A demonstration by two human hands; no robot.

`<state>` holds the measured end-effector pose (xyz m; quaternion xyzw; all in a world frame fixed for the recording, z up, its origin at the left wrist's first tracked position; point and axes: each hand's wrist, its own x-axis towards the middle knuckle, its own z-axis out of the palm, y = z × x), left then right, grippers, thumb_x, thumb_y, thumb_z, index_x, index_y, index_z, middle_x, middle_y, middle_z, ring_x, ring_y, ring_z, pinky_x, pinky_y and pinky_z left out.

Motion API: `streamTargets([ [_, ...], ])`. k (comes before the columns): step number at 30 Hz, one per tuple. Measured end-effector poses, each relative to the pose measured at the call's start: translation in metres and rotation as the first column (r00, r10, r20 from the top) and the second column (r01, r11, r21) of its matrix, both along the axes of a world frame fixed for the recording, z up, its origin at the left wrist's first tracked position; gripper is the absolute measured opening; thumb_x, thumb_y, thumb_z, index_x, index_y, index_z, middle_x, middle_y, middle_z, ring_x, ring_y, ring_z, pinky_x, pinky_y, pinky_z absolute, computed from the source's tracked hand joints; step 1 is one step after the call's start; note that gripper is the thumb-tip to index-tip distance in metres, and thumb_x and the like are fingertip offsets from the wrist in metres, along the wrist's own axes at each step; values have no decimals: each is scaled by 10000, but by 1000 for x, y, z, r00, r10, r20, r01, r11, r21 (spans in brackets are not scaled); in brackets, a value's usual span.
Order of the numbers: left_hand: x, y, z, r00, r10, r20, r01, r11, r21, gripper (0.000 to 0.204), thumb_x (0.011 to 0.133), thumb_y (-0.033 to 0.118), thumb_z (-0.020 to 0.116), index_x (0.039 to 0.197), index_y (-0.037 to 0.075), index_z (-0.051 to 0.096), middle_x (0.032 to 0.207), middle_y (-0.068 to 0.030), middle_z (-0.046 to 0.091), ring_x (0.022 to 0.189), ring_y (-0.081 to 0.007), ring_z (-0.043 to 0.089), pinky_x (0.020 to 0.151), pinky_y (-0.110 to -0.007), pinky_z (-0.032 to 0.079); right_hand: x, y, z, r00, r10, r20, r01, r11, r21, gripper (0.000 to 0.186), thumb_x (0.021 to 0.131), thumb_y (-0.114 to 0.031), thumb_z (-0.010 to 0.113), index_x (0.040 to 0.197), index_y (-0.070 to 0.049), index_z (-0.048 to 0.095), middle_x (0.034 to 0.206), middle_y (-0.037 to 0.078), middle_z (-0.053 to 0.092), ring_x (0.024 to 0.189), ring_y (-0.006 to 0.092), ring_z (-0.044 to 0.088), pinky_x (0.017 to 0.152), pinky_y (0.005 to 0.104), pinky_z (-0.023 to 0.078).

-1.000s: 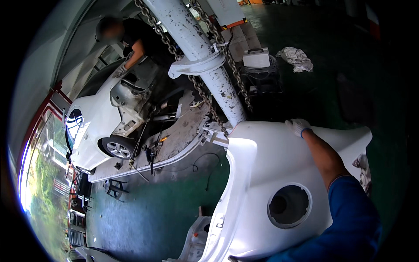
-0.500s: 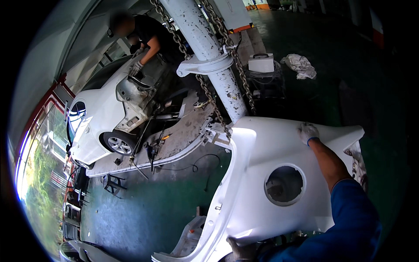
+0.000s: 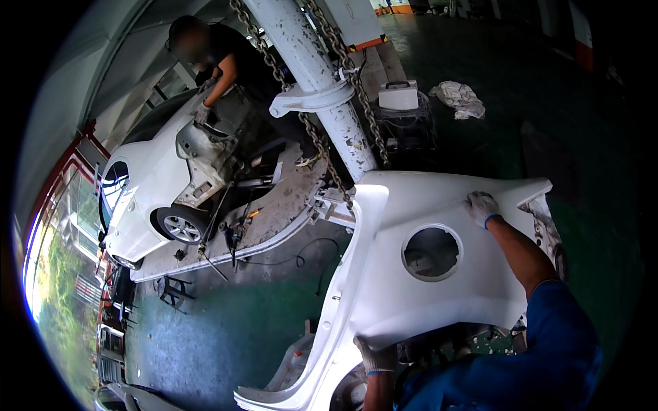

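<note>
A large white car quarter panel (image 3: 384,294) with a round hole stretches across the right half of the view. My left hand (image 3: 375,357), in a pale knitted glove, grips the panel's near edge at the wheel-arch curve; its thumb side lies over the rim and some fingers are hidden beneath. Farther up and to the right, my gloved right hand (image 3: 483,207) rests on the panel's outer face near the far ridge, fingers stretched along the surface. Dark parts and small debris show beneath the arch.
A thick worn post (image 3: 312,65) with hanging chains (image 3: 358,89) rises just beyond the panel. At far left, a person in black leans over a white car (image 3: 154,178) on a platform (image 3: 291,209). A small stool (image 3: 173,291) stands on the green floor.
The panel's near edge has shifted away from me, exposing more of the arch and the parts beneath. More of my left hand shows at that edge. My right hand stays on the panel.
</note>
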<state>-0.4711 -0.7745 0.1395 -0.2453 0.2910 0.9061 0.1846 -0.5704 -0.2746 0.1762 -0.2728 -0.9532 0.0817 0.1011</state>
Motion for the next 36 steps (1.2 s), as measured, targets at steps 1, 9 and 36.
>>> streamTargets([
  [1,-1,5,4,1000,0,12,0,1000,-13,936,914,777,482,1591,158,298,1583,-178,341,1476,-396,298,1224,-556,273,8,-2,-4,999,-6,-41,7,1000,31,403,999,-405,525,1182,-75,666,1275,167,655,1201,360,610,1077,479,459],
  [9,1,2,19,996,34,80,-29,997,-68,934,936,765,505,1581,114,324,1555,-197,388,1433,-395,375,1230,-545,297,50,-170,46,713,691,-121,-701,695,-162,431,977,-539,582,1105,-145,701,988,148,727,920,353,701,831,489,548],
  [36,0,-174,-22,654,552,517,-544,818,-185,723,1016,558,475,1567,96,395,1600,-132,429,1473,-356,383,1254,-501,263,59,-189,21,700,706,107,-675,703,-225,484,821,-544,740,611,-119,640,591,124,630,589,348,645,658,495,472],
])
